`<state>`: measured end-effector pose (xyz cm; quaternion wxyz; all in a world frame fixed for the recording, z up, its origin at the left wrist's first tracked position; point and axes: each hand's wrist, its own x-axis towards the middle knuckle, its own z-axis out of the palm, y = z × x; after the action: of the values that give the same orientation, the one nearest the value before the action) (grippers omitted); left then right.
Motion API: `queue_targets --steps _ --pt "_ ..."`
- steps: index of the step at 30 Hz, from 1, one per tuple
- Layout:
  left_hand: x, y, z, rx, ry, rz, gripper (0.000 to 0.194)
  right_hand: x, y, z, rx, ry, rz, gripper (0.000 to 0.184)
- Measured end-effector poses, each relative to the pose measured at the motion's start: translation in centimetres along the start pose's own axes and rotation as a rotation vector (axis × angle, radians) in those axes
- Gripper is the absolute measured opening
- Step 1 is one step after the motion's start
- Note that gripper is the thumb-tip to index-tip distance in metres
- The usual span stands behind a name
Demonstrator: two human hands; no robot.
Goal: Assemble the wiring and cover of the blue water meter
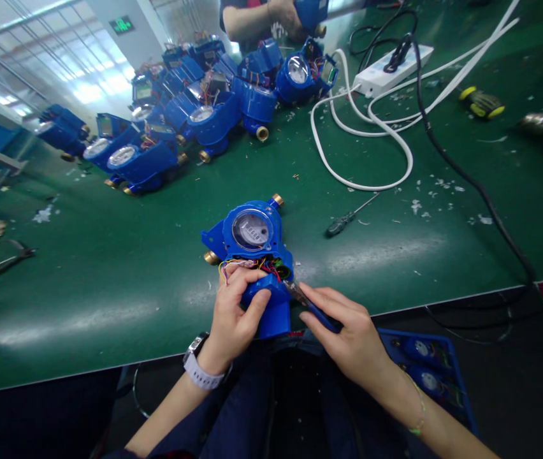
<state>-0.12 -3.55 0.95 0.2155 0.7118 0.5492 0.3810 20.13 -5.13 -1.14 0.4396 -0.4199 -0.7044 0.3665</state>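
Observation:
A blue water meter (252,229) with a round dial and brass threaded ends lies near the front edge of the green table. Its lower compartment is open, with thin coloured wires and a bit of green circuit board showing. My left hand (239,309) is closed around the blue housing just below the wires, thumb on top. In my right hand (348,325) is a pair of pliers (317,311) with dark blue handles. The jaws reach the right edge of the open compartment, beside the wires; whether they grip a wire is too small to tell.
Several blue water meters (214,118) crowd the back left. A white power strip (393,70) with looping cables, a small screwdriver (341,224) and a yellow-black screwdriver (482,103) lie rightward. Pliers (1,262) rest far left. Behind, another person's hand (287,18) holds a meter. A blue crate (460,376) stands below.

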Motion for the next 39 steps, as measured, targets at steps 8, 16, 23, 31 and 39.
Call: queue_targets --steps 8,16,23,31,39 --pt "-0.1 -0.1 -0.1 -0.005 -0.009 0.02 0.01 0.1 -0.4 -0.1 0.111 0.036 0.114 0.036" --pt "-0.1 0.0 0.0 0.005 -0.007 0.031 0.01 0.7 0.1 -1.5 0.189 0.215 0.309 0.032" --pt "0.0 -0.1 0.1 -0.003 -0.009 0.026 0.01 0.2 -0.5 -2.7 -0.18 0.075 0.043 0.04" --pt "-0.1 -0.2 0.1 0.014 -0.015 0.041 0.01 0.4 -0.4 -0.9 -0.338 0.045 -0.073 0.038" --pt "-0.1 -0.1 0.1 0.031 -0.02 0.026 0.012 0.6 -0.3 -0.9 -0.524 0.048 -0.189 0.031"
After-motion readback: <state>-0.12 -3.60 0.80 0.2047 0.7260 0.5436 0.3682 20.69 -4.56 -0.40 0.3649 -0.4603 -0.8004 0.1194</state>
